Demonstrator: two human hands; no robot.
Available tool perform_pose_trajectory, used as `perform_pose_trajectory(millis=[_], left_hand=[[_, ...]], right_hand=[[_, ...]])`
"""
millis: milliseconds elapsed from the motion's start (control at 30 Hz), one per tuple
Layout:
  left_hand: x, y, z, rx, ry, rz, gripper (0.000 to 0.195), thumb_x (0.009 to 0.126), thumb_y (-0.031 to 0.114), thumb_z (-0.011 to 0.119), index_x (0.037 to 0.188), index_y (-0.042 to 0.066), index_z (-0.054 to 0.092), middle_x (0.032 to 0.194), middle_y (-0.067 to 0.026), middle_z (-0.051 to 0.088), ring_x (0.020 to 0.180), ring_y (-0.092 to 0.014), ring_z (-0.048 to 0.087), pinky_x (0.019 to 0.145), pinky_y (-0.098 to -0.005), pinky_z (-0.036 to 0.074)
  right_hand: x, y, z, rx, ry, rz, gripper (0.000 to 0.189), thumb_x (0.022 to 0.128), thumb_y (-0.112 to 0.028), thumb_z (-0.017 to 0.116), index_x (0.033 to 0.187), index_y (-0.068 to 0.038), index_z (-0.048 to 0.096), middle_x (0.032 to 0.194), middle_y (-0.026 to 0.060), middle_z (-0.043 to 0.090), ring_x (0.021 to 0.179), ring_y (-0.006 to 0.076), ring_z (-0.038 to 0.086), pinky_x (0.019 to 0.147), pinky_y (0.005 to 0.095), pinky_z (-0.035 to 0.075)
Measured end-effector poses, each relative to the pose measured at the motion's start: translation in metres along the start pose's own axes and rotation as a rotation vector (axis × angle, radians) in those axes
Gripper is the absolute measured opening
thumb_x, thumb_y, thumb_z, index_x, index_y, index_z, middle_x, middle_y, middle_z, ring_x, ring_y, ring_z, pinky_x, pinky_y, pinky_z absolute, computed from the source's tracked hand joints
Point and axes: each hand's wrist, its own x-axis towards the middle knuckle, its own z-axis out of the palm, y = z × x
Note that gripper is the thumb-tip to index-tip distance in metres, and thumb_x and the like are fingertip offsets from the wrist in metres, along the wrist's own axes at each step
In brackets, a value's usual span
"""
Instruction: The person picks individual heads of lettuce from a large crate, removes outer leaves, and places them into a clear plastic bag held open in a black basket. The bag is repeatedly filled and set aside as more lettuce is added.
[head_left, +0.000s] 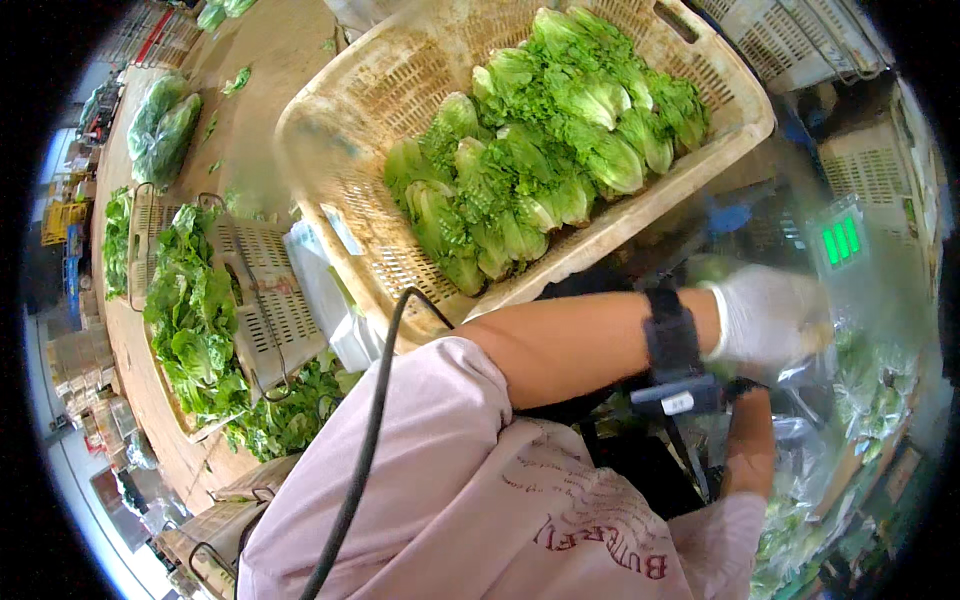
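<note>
My left hand (780, 313), in a white glove and blurred, reaches to the right beside clear plastic bagging (806, 390); whether its fingers grip the plastic cannot be told. My right forearm comes up from below, a black band at its wrist, and my right hand is hidden behind the left one. Heads of green leafy lettuce (517, 180) lie in rows in a large, stained cream plastic crate (352, 112) above my left arm. A display with green lit digits (840, 241) stands just beyond my left hand. Bagged greens (874, 382) lie at the right.
Crates of loose leafy greens (195, 315) stand on the brown floor at the left, near a filled plastic bag (163, 131). More stacked crates (780, 45) are at the upper right. A black cable (367, 450) runs over my sleeve to the large crate.
</note>
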Motion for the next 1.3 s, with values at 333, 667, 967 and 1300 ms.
perform_pose_trajectory(millis=[333,667,967,1300], left_hand=[[-0.133,-0.270,-0.308,0.457,1.120,-1.127,0.037,0.078,0.031,0.062,0.098,0.000,0.057,0.089,-0.0088,0.064,0.070,-0.021,0.058,0.065,-0.0349,0.048],[-0.238,-0.354,-0.340,0.684,0.574,-1.242,0.036,0.082,0.037,0.058,0.091,0.003,0.064,0.080,-0.0087,0.067,0.068,-0.024,0.062,0.063,-0.0370,0.048],[-0.209,-0.229,-0.339,-0.781,0.740,-0.147,0.038,0.089,0.028,0.051,0.121,0.008,0.052,0.108,-0.0061,0.060,0.101,-0.020,0.058,0.080,-0.0305,0.051],[-0.105,0.040,-0.066,-0.759,-0.072,-0.062,0.047,0.088,0.023,0.056,0.129,0.002,0.045,0.134,-0.0100,0.045,0.117,-0.022,0.048,0.099,-0.0359,0.038]], right_hand=[[-0.166,-0.015,-0.053,0.619,0.122,0.121,0.039,0.086,-0.009,0.053,0.124,0.001,0.049,0.123,0.0122,0.054,0.111,0.0224,0.050,0.098,0.0325,0.035],[-0.167,-0.049,-0.019,0.679,0.246,0.029,0.038,0.084,-0.012,0.057,0.120,-0.003,0.054,0.121,0.0151,0.055,0.113,0.0241,0.051,0.098,0.0322,0.036],[-0.186,-0.086,-0.043,0.754,0.514,-0.144,0.034,0.085,-0.010,0.055,0.117,-0.001,0.056,0.120,0.0114,0.056,0.114,0.0216,0.050,0.099,0.0319,0.035],[-0.190,-0.163,-0.055,1.116,0.910,-0.607,0.100,0.069,-0.054,0.070,0.141,-0.004,0.023,0.143,0.0120,0.030,0.131,0.0254,0.030,0.107,0.0371,0.024]])
